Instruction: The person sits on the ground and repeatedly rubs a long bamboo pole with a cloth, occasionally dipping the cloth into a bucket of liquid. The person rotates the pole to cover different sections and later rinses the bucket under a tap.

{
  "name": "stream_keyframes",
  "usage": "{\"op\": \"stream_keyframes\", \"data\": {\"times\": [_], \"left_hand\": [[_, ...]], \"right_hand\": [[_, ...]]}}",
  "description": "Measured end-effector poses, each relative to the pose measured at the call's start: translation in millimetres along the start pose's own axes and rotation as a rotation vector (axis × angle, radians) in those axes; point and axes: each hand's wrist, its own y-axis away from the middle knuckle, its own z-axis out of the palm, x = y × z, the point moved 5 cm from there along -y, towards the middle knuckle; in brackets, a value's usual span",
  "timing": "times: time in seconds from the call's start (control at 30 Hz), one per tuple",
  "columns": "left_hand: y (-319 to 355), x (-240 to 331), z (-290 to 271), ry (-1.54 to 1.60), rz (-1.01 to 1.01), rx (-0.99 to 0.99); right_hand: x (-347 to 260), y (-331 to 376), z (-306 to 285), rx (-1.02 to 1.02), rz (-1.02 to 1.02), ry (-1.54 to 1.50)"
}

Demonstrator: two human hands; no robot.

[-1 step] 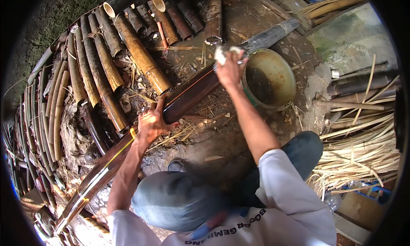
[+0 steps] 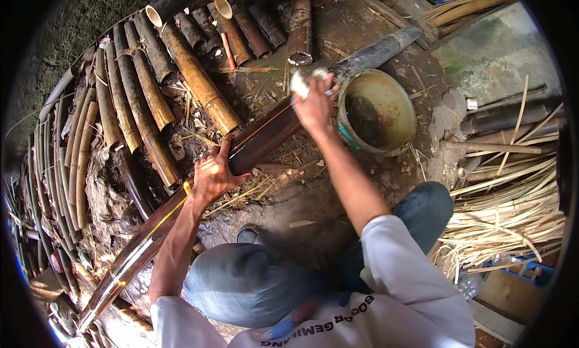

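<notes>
Evidently to keep it from rolling, the left hand (image 2: 212, 174) clamps the long dark bamboo pole (image 2: 259, 140) lying slantwise across the ground, while the right hand (image 2: 313, 100) clutches a pale rag (image 2: 300, 82) against it beside the basin (image 2: 386, 82).

The long bamboo pole (image 2: 241, 155) looks dark, wet and glossy. The pale cloth wad (image 2: 300, 81) pressed on it seems soft and matt. Beside the pole, the bucket (image 2: 377, 111) is dull, stained plastic; the cut bamboo lengths (image 2: 181, 76) are dry and rough.
</notes>
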Motion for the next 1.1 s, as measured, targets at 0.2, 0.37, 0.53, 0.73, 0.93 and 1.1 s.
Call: {"op": "stream_keyframes", "data": {"times": [0.2, 0.37, 0.53, 0.73, 0.93, 1.1], "left_hand": [[4.5, -15.9, -6.8, 0.083, 0.02, -0.064], [57.1, -35.6, -23.5, -0.062, -0.143, -0.073], [127.0, -106.7, -35.6, -0.119, -0.265, -0.036], [217.0, -210.9, -48.8, 0.107, -0.177, 0.129], [190.3, -196.7, -54.6, 0.015, -0.099, 0.189], [121.3, -177.7, -31.8, -0.289, -0.335, 0.406]], "right_hand": [[-12.8, 52.8, 43.4, 0.225, 0.044, -0.435], [22.1, 39.7, 38.4, 0.212, 0.159, -0.635], [-8.6, 50.1, 25.0, 0.33, -0.164, -0.543], [-54.1, 12.0, 5.1, 0.251, -0.3, -0.353], [-181.7, 41.6, 46.9, -0.376, -0.538, -0.187], [-243.5, 86.9, 74.7, -0.155, -0.744, -0.252]]}}
